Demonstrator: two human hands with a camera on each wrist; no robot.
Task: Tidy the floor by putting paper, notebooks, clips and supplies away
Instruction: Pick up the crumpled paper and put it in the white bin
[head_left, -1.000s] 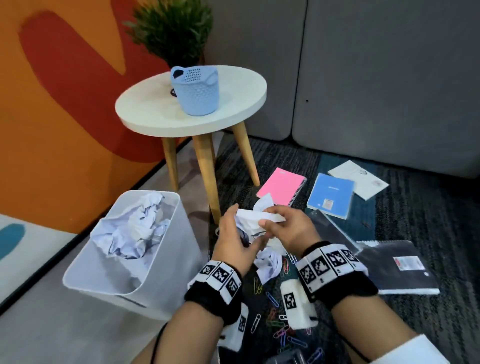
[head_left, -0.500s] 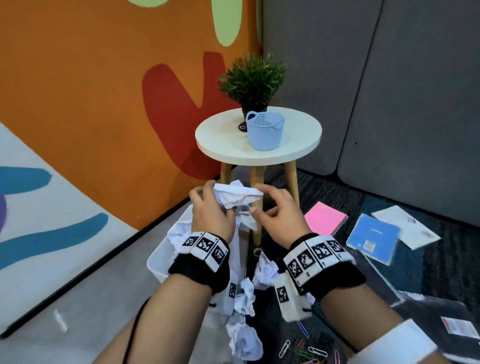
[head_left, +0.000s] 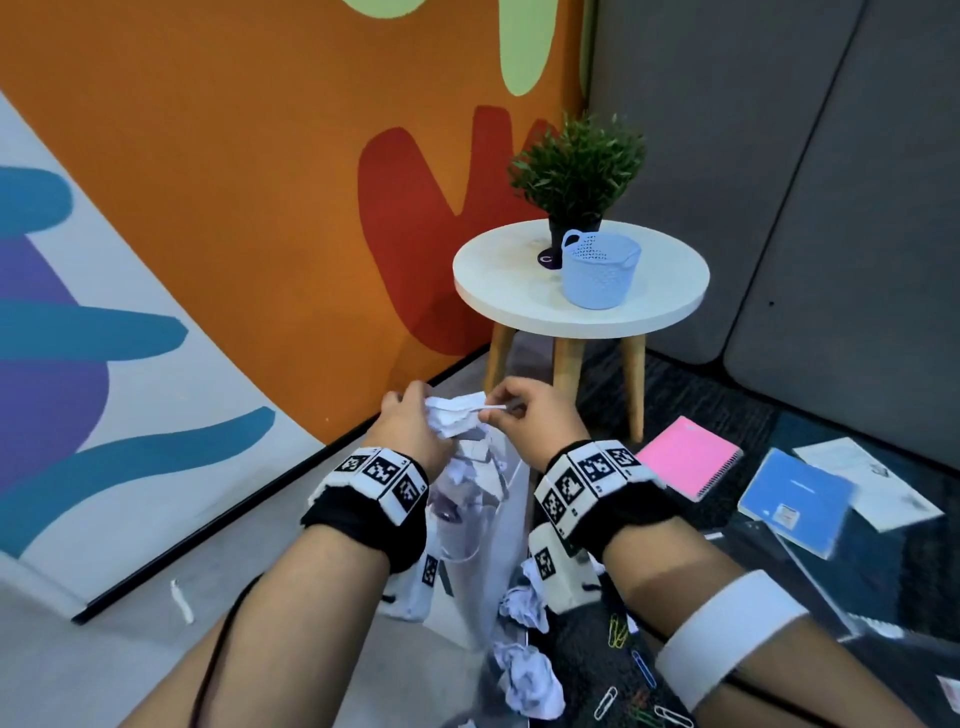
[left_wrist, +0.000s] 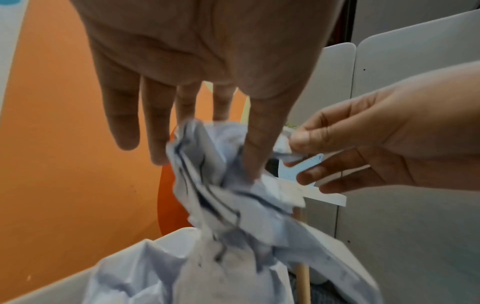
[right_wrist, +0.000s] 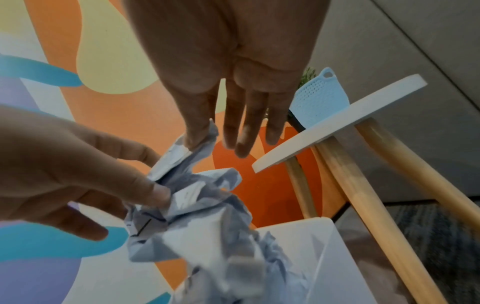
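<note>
Left hand (head_left: 410, 431) and right hand (head_left: 524, 421), mid-frame in the head view, pinching one wad of crumpled paper (head_left: 457, 418) from either side, held directly above the white waste bin (head_left: 470, 587) at lower centre, presumably so that a release drops it straight in. Left thumb and fingertips (left_wrist: 252, 164) pressed into the wad's creases, other fingers nearly straight; right thumb and forefinger clamped on a torn corner, remaining fingers (right_wrist: 241, 144) extended and free. Paper thin, white, sharply creased, marked with dark ink lines, soft enough to hold the crush. Bin rigid, smooth plastic, already heaped with similar white balls. Two more paper balls (head_left: 530, 675) loose on grey floor at lower centre, beside bright wire paper clips (head_left: 618, 631) scattered on dark ribbed carpet. Pink spiral notebook (head_left: 688, 457), blue notebook (head_left: 792, 501) and a white printed sheet (head_left: 867, 483) lying flat at right, still to be collected. Round white side table (head_left: 509, 291) on tapered wooden legs at upper right, bearing a perforated pale-blue basket (head_left: 600, 270), a likely home for the clips, and a potted green plant (head_left: 579, 171).
</note>
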